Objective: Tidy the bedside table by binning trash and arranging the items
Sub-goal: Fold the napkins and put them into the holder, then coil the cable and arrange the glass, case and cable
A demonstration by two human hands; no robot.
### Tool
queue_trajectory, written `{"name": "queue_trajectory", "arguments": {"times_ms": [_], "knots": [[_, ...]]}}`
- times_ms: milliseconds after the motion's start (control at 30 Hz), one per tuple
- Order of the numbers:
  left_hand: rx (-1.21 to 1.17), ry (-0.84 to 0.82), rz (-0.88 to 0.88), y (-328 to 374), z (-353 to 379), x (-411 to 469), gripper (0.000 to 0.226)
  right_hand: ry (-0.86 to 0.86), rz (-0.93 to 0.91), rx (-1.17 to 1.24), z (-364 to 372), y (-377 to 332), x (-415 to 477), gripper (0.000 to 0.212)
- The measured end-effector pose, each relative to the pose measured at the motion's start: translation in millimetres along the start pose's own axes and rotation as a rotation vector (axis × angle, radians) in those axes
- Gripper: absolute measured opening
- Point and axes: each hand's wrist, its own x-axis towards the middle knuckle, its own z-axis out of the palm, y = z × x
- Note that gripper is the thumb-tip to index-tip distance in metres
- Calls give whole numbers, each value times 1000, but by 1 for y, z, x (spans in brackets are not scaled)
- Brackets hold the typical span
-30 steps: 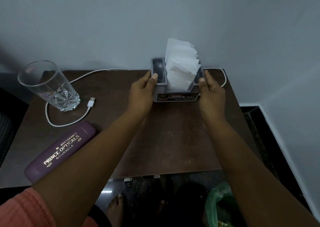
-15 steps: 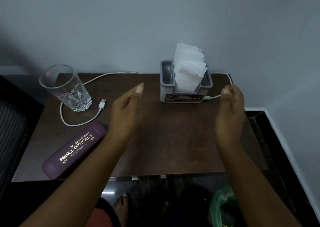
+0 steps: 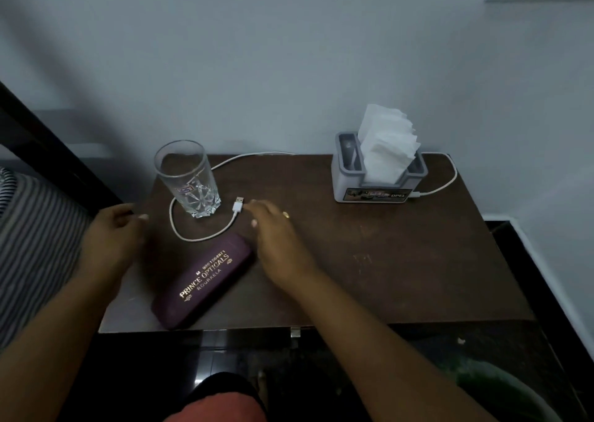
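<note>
A dark wooden bedside table [image 3: 385,260] carries a clear drinking glass [image 3: 188,178] at the back left. A white USB cable [image 3: 205,235] loops around the glass, its plug lying free beside it. In front of the cable a purple spectacle case [image 3: 202,280] lies slanted. A grey tissue holder [image 3: 376,180] full of white tissues stands at the back right. My right hand [image 3: 273,231] hovers open just right of the cable plug and above the case's far end. My left hand [image 3: 115,231] is open at the table's left edge, holding nothing.
A grey wall runs right behind the table. A striped bed cover [image 3: 35,244] and dark bed frame lie to the left. A green bag [image 3: 501,386] sits on the dark floor at the lower right. My feet show below the table's front edge.
Both hands let go of the tissue holder, which stays at the back right. They have swung left, the right hand toward the cable plug and the left hand to the table's left edge.
</note>
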Motion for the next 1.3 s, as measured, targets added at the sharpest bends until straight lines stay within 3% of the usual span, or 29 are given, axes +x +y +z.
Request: {"name": "queue_trajectory", "arguments": {"times_ms": [100, 233, 300, 433, 667, 800, 1000, 1133, 1300], "knots": [[147, -94, -67, -2, 12, 21, 20, -137, -45, -120, 7, 3, 25, 56], [338, -61, -63, -5, 25, 39, 21, -251, -103, -287, 3, 6, 44, 45], [368, -64, -42, 0, 29, 36, 12, -329, -105, -363, -4, 7, 50, 41], [303, -89, -112, 1, 28, 40, 22, -388, -129, -449, -11, 5, 53, 35], [263, -104, -146, 3, 27, 45, 11, -344, -155, -502, -6, -6, 57, 26], [296, -117, -197, 3, 27, 52, 28, -311, -181, -549, -5, -13, 56, 21], [224, -139, -230, 20, 26, 38, 18, -236, -262, -582, -6, -16, 49, 23], [96, -135, -137, 35, 11, 33, 12, -157, -306, -557, -10, -22, 44, 17], [-108, -80, 66, 75, -20, 25, 20, -36, -348, -497, -11, -33, 39, 20]]}}
